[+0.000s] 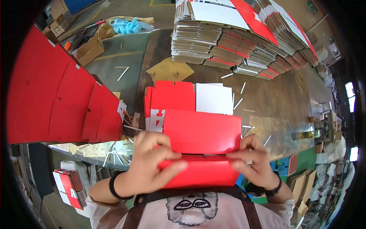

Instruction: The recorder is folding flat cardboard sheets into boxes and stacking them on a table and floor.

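A red cardboard box (202,131), bent along a crosswise fold, is held close in front of my body. My left hand (152,162) grips its left side, thumb and fingers at the fold line. On the opposite side my right hand (252,158) pinches the box near the same fold, fingertips on the red surface. The underside of the box and some fingertips are hidden. Just beyond it lie flat red and white cardboard blanks (173,97), partly covered by the box.
A tall pile of flat cardboard (213,42) stands at the far right of the table (282,95). Large red cardboard sheets (49,95) rise at the left. White offcut strips (122,74) are scattered about. A blue plastic bag (129,26) lies at the far left.
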A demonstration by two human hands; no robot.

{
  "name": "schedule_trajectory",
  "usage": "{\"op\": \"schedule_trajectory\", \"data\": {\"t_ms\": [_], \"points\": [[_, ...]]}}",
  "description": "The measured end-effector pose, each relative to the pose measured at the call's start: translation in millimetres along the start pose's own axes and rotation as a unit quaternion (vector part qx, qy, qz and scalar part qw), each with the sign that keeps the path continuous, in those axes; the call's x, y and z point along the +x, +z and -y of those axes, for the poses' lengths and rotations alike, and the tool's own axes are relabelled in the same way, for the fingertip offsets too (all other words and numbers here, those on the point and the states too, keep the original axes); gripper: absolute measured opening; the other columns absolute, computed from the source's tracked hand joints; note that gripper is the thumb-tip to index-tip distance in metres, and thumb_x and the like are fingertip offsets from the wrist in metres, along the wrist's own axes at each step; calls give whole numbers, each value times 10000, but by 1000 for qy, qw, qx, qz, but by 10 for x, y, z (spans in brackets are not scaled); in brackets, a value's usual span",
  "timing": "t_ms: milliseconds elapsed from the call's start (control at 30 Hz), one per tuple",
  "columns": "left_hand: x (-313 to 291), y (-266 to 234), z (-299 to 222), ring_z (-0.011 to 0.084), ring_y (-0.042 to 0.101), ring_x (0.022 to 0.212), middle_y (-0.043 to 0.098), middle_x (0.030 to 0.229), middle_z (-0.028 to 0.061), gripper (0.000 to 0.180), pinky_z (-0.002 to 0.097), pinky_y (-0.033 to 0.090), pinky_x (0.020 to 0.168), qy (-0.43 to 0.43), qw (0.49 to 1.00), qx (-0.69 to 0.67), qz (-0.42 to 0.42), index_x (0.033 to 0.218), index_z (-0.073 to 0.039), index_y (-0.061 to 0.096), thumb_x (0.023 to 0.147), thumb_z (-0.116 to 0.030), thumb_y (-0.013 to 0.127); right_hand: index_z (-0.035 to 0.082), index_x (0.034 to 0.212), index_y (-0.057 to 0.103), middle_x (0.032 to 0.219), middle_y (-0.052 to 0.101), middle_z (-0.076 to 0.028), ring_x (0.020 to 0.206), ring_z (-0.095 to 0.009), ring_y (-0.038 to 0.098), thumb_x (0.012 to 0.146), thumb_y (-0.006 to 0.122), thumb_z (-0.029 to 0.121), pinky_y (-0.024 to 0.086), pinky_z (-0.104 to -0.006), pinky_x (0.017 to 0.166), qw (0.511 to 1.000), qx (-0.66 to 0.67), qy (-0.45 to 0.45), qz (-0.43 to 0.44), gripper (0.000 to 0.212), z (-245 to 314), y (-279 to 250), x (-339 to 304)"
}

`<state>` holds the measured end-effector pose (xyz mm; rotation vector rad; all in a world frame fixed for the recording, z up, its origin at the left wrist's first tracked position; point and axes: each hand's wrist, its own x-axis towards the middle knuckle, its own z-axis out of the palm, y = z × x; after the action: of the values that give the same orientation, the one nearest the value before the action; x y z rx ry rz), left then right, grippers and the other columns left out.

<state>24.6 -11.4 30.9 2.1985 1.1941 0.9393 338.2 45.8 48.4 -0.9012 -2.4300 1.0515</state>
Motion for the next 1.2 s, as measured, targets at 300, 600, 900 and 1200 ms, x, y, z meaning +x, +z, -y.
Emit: {"op": "schedule_trajectory", "data": {"t_ms": [300,600,900,1200], "points": [[62,287,118,315,250,1397,272,1456,216,813,400,199,1147,-284,854,-432,-58,1437,68,153,896,-226,684,-39,1203,494,1141,607,-144,994,-240,608,962,568,374,472,-361,877,942,176,267,-100,484,-125,282,74],[-493,63,243,306,468,1270,495,1363,172,582,418,371,1053,-121,856,-498,60,1353,70,447,924,-288,609,-13,1451,268,1360,491,-182,1268,-280,485,906,332,656,413,-420,1031,913,279,126,-271,864,262,150,-249],[-681,496,264,270,638,987,613,1159,169,479,362,504,835,-232,961,-103,-110,1364,35,454,916,-102,554,37,1407,422,1247,555,-186,1061,-277,624,908,550,21,509,-354,879,974,38,116,-191,515,-365,478,-189],[35,-137,61,290,667,657,600,652,143,108,389,528,563,-39,916,330,225,808,-49,578,724,-74,640,70,1030,680,808,603,-121,701,-310,654,769,606,43,545,-409,641,911,-395,7,117,272,-94,66,227]]}}
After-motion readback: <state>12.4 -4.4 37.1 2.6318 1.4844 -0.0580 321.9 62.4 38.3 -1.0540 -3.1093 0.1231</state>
